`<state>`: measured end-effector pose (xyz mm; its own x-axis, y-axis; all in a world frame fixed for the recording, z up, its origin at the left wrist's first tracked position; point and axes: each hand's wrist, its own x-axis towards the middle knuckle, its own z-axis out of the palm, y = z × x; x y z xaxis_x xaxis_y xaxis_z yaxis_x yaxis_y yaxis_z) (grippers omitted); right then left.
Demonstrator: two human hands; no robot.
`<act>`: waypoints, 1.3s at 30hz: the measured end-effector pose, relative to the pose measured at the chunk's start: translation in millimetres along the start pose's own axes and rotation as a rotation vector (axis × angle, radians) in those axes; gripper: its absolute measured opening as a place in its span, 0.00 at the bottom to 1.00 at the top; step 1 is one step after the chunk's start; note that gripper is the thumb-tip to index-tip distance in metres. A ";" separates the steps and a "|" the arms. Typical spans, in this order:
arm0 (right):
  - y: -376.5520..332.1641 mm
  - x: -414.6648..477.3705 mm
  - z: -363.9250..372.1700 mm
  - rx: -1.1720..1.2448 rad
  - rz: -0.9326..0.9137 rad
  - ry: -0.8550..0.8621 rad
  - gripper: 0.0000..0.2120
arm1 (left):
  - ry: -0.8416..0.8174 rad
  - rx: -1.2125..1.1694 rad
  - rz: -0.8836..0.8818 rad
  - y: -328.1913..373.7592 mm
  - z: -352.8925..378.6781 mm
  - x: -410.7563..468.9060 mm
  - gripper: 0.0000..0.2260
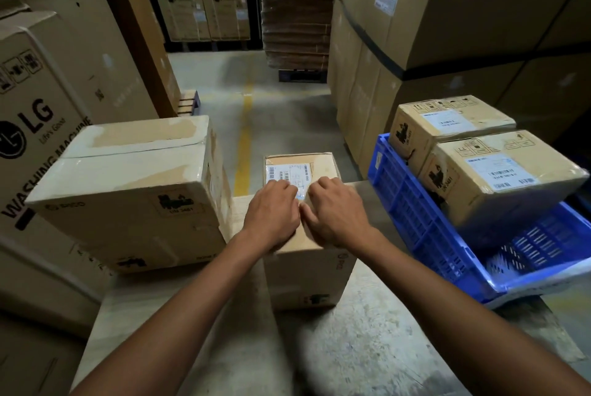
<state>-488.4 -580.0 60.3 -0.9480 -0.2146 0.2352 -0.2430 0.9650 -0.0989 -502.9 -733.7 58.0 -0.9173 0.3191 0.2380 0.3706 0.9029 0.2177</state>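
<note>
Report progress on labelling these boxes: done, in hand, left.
Done: the far box and near box in the blue crate carry labels. In hand: left hand and right hand rest on the label atop the middle box. Left, probably: crate that box; the large box beside it shows no label on top.

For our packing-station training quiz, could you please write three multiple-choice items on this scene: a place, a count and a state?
1. Where is the blue crate? A) right of the small box B) left of it C) atop the large box
2. How many boxes lie in the crate? A) one B) two C) four
3. What do the left hand and right hand do? A) hang idle B) lift the crate C) touch the label on the small box
Answers: A, the crate stands at the right; B, two labelled boxes rest in it; C, both lie on the label.
</note>
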 end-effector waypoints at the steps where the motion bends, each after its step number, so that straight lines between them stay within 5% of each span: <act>1: -2.0 5.2 -1.3 -0.016 0.016 -0.007 0.18 | 0.012 0.011 0.015 -1.3 -4.3 6.6 0.13; 6: -19.4 19.2 6.7 0.036 0.205 -0.003 0.23 | -0.039 -0.129 -0.032 -20.8 3.3 30.1 0.20; 9: -18.5 18.8 11.7 -0.007 0.157 -0.021 0.24 | -0.172 -0.182 -0.089 -30.1 14.1 33.3 0.23; 18: -35.8 2.8 1.7 0.108 0.185 -0.030 0.21 | -0.192 -0.227 -0.111 -49.8 9.3 74.5 0.25; 23: -69.7 -17.7 -1.9 0.116 0.225 -0.222 0.39 | -0.063 -0.407 -0.085 -55.0 15.2 76.7 0.21; 26: -69.6 -16.3 -1.8 0.116 0.249 -0.279 0.44 | 0.044 -0.660 -0.210 -54.5 22.9 72.3 0.23; 29: -66.8 -9.5 -3.0 0.144 0.306 -0.347 0.48 | -0.005 -1.323 -0.496 -40.8 28.8 61.8 0.26; 31: -62.0 -4.6 -5.9 0.175 0.351 -0.351 0.48 | -0.048 -1.579 -0.539 -34.8 39.6 53.0 0.26; 35: -31.9 -7.2 -15.1 0.289 0.456 -0.259 0.46 | -0.110 -1.460 -0.457 -27.4 82.6 43.5 0.24; 39: 10.0 -27.0 -24.5 0.404 0.533 -0.163 0.43 | -0.254 -1.253 -0.579 -11.5 110.9 18.5 0.20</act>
<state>-460.1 -560.8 76.6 -0.9705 0.2235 -0.0909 0.2376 0.8201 -0.5205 -540.2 -706.2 -45.1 -0.9336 0.1595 -0.3208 -0.3056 0.1126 0.9455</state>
